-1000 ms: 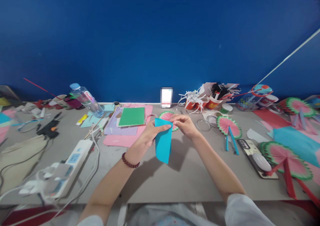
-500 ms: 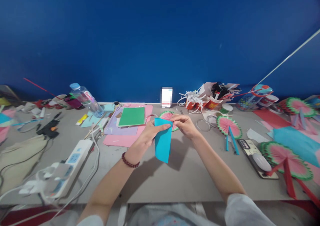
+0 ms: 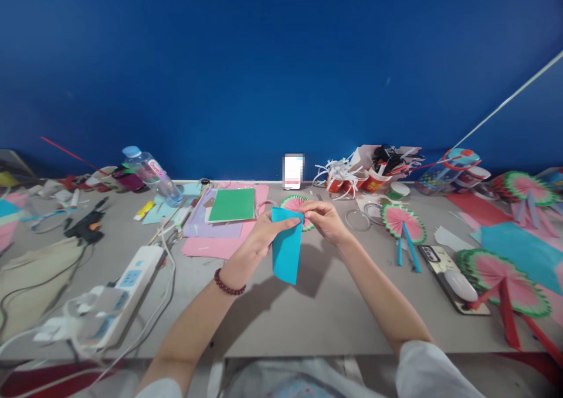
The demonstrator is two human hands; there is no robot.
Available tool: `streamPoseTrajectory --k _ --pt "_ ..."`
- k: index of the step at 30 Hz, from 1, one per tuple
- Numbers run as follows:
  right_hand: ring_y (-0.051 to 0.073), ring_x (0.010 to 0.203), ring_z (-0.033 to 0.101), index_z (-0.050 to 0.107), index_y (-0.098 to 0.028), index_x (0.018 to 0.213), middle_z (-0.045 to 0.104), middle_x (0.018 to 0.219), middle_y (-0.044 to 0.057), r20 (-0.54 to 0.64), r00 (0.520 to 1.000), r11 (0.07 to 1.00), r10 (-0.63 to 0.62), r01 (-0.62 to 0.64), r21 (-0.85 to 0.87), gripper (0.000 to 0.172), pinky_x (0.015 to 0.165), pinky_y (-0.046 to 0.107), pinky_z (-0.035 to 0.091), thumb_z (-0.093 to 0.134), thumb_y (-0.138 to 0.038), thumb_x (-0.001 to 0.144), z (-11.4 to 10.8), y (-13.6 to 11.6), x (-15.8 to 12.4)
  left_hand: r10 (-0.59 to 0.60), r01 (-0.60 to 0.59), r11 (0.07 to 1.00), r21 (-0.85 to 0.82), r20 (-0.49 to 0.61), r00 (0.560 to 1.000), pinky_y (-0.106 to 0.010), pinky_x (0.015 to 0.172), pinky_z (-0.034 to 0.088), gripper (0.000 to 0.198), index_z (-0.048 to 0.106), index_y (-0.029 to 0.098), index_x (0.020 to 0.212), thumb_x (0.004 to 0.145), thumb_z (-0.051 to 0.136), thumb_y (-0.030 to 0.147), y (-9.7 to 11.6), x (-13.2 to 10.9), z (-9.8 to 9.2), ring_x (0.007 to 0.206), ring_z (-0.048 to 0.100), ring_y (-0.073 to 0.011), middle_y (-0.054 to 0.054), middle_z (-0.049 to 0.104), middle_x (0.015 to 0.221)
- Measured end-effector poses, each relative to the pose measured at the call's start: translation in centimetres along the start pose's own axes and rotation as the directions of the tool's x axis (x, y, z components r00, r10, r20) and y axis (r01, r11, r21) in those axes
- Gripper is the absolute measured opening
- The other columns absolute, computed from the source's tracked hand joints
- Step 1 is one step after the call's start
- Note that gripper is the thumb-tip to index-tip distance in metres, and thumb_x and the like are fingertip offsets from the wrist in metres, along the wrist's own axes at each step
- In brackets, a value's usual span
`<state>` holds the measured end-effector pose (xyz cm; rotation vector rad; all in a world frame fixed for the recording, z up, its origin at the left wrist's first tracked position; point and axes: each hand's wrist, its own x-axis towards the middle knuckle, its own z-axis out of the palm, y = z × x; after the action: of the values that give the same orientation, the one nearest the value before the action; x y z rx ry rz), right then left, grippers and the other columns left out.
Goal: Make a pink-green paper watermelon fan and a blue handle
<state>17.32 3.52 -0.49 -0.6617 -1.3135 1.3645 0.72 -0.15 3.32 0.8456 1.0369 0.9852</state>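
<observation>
A strip of blue paper (image 3: 285,251) hangs down in front of me above the middle of the desk, its lower end slightly curved. My left hand (image 3: 267,231) is closed on its upper part, thumb across the front. The fingers of my right hand (image 3: 324,219) pinch the paper's top right corner. Just behind the paper, a round pleated paper fan (image 3: 294,200), pink with a green edge, is partly hidden by the paper and my hands. I cannot tell whether my hands touch the fan.
Left lie a power strip (image 3: 132,289), a black glue gun (image 3: 88,223), a tilted plastic bottle (image 3: 153,175) and a green sheet (image 3: 232,204) on coloured papers. To the right are a finished-looking fan (image 3: 403,222), a phone (image 3: 433,257) under a white mouse (image 3: 460,285), and cups (image 3: 376,181).
Both hands keep the same hold and place. The lower edge of the blue paper has shifted very slightly upward.
</observation>
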Motion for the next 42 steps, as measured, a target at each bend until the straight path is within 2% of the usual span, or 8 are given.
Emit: streamPoseTrajectory --k 5,8,14,20,27,32,37,42 --pt "0.012 0.060 0.055 0.068 -0.019 0.077 0.061 0.068 0.001 0.095 0.995 0.993 0.024 -0.013 -0.117 0.031 0.057 0.025 0.044 0.063 -0.050 0.078 -0.3 -1.0 -0.2 0.009 -0.009 1.000 0.001 -0.041 0.999 -0.023 0.049 0.044 0.032 0.063 0.016 0.064 0.048 0.086 0.030 -0.1 0.1 0.1 0.052 0.056 -0.0114 0.002 0.062 0.056" --pt "0.011 0.058 0.052 0.063 -0.017 0.072 0.057 0.066 0.000 0.136 0.989 0.966 0.061 -0.024 -0.258 0.029 0.053 0.023 0.040 0.066 -0.045 0.077 -0.2 -1.8 -0.4 0.024 -0.022 0.999 0.026 -0.056 0.998 -0.023 0.050 0.045 0.033 0.064 0.015 0.065 0.047 0.087 0.030 -0.4 0.5 -0.1 0.052 0.057 -0.0118 0.001 0.063 0.057" --pt "0.012 0.062 0.052 0.061 -0.017 0.074 0.059 0.071 0.002 0.122 0.992 0.886 0.011 0.047 -0.460 0.025 0.056 0.024 0.041 0.061 -0.041 0.081 0.0 -2.5 -0.6 0.082 -0.075 0.993 0.093 -0.071 0.994 -0.024 0.051 0.048 0.033 0.065 0.015 0.066 0.048 0.086 0.033 -0.7 0.9 -0.4 0.054 0.059 -0.0133 -0.001 0.065 0.060" --pt "0.011 0.059 0.052 0.058 -0.018 0.072 0.056 0.065 0.000 0.065 0.996 0.904 0.064 -0.030 -0.426 0.026 0.055 0.025 0.042 0.063 -0.042 0.079 -0.6 -2.5 -0.2 0.161 -0.161 0.983 0.089 0.006 0.987 -0.026 0.059 0.050 0.032 0.067 0.015 0.071 0.055 0.082 0.039 -0.6 1.3 -1.0 0.061 0.060 -0.0142 -0.003 0.067 0.070" --pt "0.012 0.058 0.055 0.058 -0.018 0.069 0.057 0.060 -0.001 0.051 0.992 0.932 0.115 -0.090 -0.352 0.030 0.056 0.025 0.043 0.066 -0.046 0.074 -1.0 -2.4 0.2 0.150 -0.146 0.987 0.065 -0.054 0.987 -0.025 0.058 0.045 0.034 0.067 0.014 0.067 0.053 0.082 0.041 -0.7 2.3 -2.1 0.061 0.055 -0.0121 -0.003 0.065 0.069" --pt "0.011 0.057 0.055 0.058 -0.018 0.067 0.058 0.059 -0.001 0.037 0.991 0.937 0.125 -0.106 -0.332 0.031 0.056 0.025 0.044 0.067 -0.047 0.073 -1.3 -2.2 0.4 0.161 -0.159 0.986 0.043 -0.045 0.986 -0.023 0.054 0.040 0.033 0.066 0.015 0.065 0.056 0.081 0.042 -0.9 2.8 -2.6 0.056 0.049 -0.0092 0.000 0.059 0.061" --pt "0.012 0.056 0.055 0.059 -0.018 0.067 0.058 0.059 -0.001 0.006 0.997 0.938 0.074 -0.067 -0.340 0.031 0.056 0.026 0.045 0.068 -0.047 0.072 -1.2 -2.1 0.4 0.194 -0.193 0.981 0.024 -0.035 0.980 -0.022 0.053 0.037 0.034 0.065 0.014 0.059 0.053 0.082 0.043 -1.0 3.4 -2.9 0.054 0.046 -0.0081 0.001 0.058 0.059" --pt "0.012 0.057 0.054 0.059 -0.019 0.069 0.057 0.061 0.000 -0.053 0.998 0.914 -0.031 0.007 -0.406 0.030 0.055 0.026 0.044 0.066 -0.047 0.074 -0.7 -2.1 0.2 0.262 -0.260 0.964 0.054 -0.043 0.964 -0.023 0.055 0.038 0.031 0.070 0.015 0.063 0.056 0.080 0.044 -1.1 3.6 -3.1 0.056 0.048 -0.0091 0.000 0.061 0.059"
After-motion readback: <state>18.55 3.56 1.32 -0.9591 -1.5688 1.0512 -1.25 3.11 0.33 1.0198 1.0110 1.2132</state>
